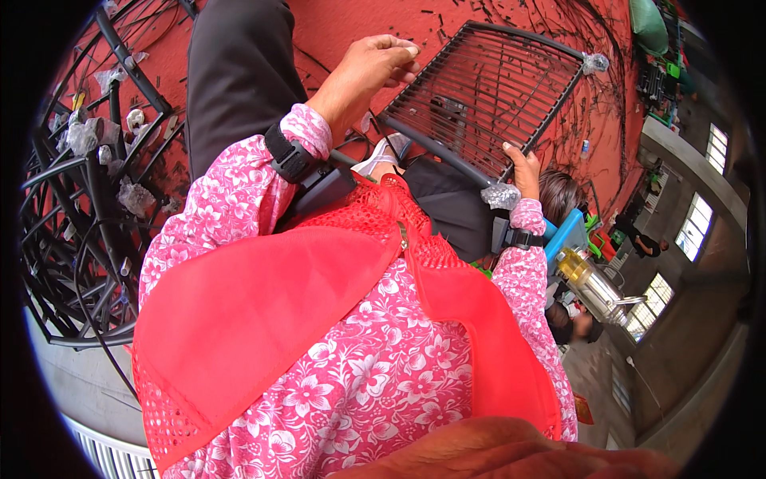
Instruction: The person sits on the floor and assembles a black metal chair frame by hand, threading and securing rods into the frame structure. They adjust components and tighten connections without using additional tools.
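My right hand grips the near right corner of a black tubular frame, which is strung with closely spaced thin bars. Clear bubble wrap covers that corner beside my fingers, and more wrap covers the far right corner. The frame lies tilted over my dark-trousered leg. Just left of its edge is my left hand, apart from the bars. Its fingers are curled with the thumb against the index finger, and nothing shows between them.
Black metal tube frames with plastic wrap are heaped at left. Short black scraps and thin strips litter the red floor. At right are a drinks bottle with yellow liquid, a blue plastic thing and another person's head.
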A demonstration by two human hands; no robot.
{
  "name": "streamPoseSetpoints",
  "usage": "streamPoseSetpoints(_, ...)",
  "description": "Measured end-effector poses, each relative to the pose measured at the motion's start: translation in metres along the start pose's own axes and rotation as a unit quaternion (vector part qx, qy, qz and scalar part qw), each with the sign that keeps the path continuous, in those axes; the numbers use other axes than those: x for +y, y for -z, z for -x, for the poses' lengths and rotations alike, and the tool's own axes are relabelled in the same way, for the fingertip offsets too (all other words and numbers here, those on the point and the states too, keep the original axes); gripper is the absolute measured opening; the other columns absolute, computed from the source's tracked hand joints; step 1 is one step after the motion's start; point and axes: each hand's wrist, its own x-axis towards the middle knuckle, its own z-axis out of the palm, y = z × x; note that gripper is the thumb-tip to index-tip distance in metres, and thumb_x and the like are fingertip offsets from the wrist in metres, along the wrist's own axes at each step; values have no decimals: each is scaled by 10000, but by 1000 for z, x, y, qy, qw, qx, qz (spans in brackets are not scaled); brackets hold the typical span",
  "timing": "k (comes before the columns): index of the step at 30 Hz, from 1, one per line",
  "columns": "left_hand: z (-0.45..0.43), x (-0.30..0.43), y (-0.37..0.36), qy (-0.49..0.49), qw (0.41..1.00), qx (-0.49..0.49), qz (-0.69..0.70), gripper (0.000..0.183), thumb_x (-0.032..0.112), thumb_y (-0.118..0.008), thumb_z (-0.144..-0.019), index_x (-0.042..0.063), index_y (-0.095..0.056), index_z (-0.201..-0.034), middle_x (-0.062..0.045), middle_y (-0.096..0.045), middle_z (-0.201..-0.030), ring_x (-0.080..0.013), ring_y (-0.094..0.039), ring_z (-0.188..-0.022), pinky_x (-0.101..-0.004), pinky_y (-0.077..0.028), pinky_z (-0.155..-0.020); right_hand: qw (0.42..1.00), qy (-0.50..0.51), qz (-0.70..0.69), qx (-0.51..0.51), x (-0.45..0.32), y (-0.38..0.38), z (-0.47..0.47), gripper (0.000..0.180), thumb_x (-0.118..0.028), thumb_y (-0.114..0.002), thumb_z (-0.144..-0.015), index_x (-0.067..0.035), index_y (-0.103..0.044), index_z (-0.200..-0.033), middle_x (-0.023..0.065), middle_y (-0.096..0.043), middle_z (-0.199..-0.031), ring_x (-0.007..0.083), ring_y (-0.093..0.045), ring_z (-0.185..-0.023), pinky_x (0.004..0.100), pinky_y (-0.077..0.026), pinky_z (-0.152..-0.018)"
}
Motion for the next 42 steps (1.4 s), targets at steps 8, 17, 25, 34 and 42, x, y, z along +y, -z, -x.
streamPoseSetpoints(8,-10,-17,11,15,998,-7,-63,235,238,-613,-956,42,-667,-1076,-7,-687,-909,-79,-633,-815,-217,-466,-720,994,50,-94,39,-75,-25,9,225,-156,-779,-777,-37,-657,-924,-11,-610,-697,86,-531,-485,236,-409,-444)
streamPoseSetpoints(17,-36,-61,43,-3,991,31,-131,364,315,-645,-934,-10,-653,-1098,-111,-697,-927,-223,-675,-820,-324,-507,-740,970,-33,-228,-71,-147,56,69,183,-210,-674,-900,-71,-562,-939,-35,-476,-633,79,-438,-441,238,-339,-384)
streamPoseSetpoints(25,-16,-61,31,114,981,-76,136,452,426,-506,-1011,36,-642,-1196,-111,-693,-1069,-218,-649,-871,-406,-531,-819,890,12,-357,-285,-153,119,125,335,-363,-515,-1007,-121,-438,-789,13,-463,-611,117,-457,-522,257,-395,-456)
streamPoseSetpoints(34,-4,-59,46,-47,998,13,24,411,374,-532,-1013,-10,-655,-1095,-41,-667,-928,-120,-601,-811,-281,-503,-761,931,98,-294,-192,-98,103,111,402,-286,-634,-961,-13,-511,-1229,-41,-413,-695,81,-423,-582,240,-401,-503)
streamPoseSetpoints(42,1,-38,56,-106,993,53,1,327,298,-617,-982,0,-663,-1109,-11,-658,-934,-80,-590,-846,-236,-477,-763,975,36,-159,-148,-68,102,80,519,-218,-767,-845,-44,-535,-1276,47,-644,-1002,144,-646,-815,281,-574,-722)
